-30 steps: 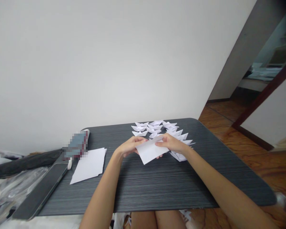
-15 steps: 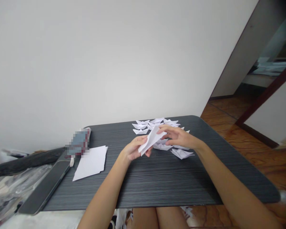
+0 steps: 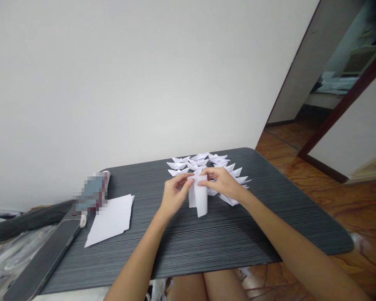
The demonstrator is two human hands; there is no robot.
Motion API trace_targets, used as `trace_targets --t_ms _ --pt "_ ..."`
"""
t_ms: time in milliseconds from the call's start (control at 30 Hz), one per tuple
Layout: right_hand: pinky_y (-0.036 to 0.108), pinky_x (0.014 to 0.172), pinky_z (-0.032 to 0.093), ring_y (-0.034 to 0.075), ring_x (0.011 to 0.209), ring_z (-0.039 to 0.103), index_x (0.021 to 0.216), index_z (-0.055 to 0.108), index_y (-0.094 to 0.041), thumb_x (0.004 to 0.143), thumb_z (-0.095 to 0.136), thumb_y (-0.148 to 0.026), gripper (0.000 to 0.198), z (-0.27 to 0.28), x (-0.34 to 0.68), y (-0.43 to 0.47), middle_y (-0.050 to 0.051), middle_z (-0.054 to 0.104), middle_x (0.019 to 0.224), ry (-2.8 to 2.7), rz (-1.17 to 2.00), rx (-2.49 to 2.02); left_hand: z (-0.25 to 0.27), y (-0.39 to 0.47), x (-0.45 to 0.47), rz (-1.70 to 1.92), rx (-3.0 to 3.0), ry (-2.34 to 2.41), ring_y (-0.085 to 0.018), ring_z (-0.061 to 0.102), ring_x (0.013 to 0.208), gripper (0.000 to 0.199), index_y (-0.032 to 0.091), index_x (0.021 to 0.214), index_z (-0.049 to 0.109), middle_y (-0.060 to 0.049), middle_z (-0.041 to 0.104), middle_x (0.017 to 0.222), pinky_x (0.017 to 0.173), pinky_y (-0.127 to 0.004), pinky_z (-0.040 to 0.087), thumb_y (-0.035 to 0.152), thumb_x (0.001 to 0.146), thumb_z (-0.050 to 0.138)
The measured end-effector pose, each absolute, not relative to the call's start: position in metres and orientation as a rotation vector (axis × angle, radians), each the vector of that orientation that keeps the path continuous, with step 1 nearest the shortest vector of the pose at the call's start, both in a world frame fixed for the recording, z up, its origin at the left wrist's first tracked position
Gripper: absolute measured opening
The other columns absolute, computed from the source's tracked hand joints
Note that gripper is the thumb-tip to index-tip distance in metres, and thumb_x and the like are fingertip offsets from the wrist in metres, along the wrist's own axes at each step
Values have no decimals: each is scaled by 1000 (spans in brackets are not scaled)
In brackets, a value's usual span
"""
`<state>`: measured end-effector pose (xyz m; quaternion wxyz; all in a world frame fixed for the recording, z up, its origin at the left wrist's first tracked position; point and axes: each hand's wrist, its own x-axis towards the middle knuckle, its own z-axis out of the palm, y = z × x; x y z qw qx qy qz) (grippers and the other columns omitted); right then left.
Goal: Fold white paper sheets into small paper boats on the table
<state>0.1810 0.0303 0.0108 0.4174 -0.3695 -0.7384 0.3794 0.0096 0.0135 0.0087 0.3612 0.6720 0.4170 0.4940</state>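
Note:
Between my hands hangs a partly folded sheet of white paper [image 3: 201,200], held above the dark table [image 3: 181,246]. My left hand [image 3: 174,191] pinches its upper left edge between thumb and fingers. On the other side, my right hand [image 3: 221,182] grips the upper right part, thumb in front. The lower end of the paper dangles loose, with a longer flap on the right. Just beyond my hands, several folded white paper boats [image 3: 199,163] sit in loose rows, some of them partly hidden by my right hand and the paper.
A stack of white paper sheets [image 3: 111,219] lies on the left of the table. Beside it are a blurred-out item [image 3: 92,192] and a long dark flat object [image 3: 44,259] along the left edge. A white wall [image 3: 128,83] stands behind the table.
The paper has turned from slanted to hanging upright. My right hand has gone from loosely spread fingers to a pinch on it, and my left hand now grips its upper edge. The view has shifted slightly.

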Motion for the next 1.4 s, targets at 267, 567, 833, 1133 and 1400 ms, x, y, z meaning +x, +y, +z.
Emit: trace_targets --t_ms 267,567,833,1133,1400 --pt "24 57 38 13 69 52 68 59 -16 71 59 -22 7 15 172 21 3 60 77 -1790 597 -893 4 9 16 1505 1655 1241 -17 63 69 22 12 82 66 -7 69 78 66 -26 50 27 66 62" --pt "27 65 41 15 74 55 63 55 -16 70 59 -18 8 14 168 19 3 59 76 -1737 653 -833 3 3 22 1424 1759 1166 -15 61 62 19 12 80 67 -6 69 75 58 -23 50 24 73 55" --pt "29 71 42 15 75 55 62 53 -16 70 59 -22 11 12 169 20 4 58 75 -1724 744 -801 6 1 24 1448 1717 1144 -11 58 52 17 12 74 66 -3 66 64 51 -20 48 26 70 56" --pt "29 71 43 15 73 55 61 52 -16 71 58 -25 14 13 169 19 4 58 74 -1731 777 -829 6 0 24 1432 1770 1178 -13 60 54 19 12 75 67 -5 68 68 50 -21 47 27 71 56" --pt "28 69 43 15 72 55 61 52 -16 70 58 -23 14 10 169 20 4 58 73 -1725 771 -829 5 0 23 1395 1840 1189 -12 59 53 20 11 75 66 -4 66 65 49 -19 46 27 73 54"
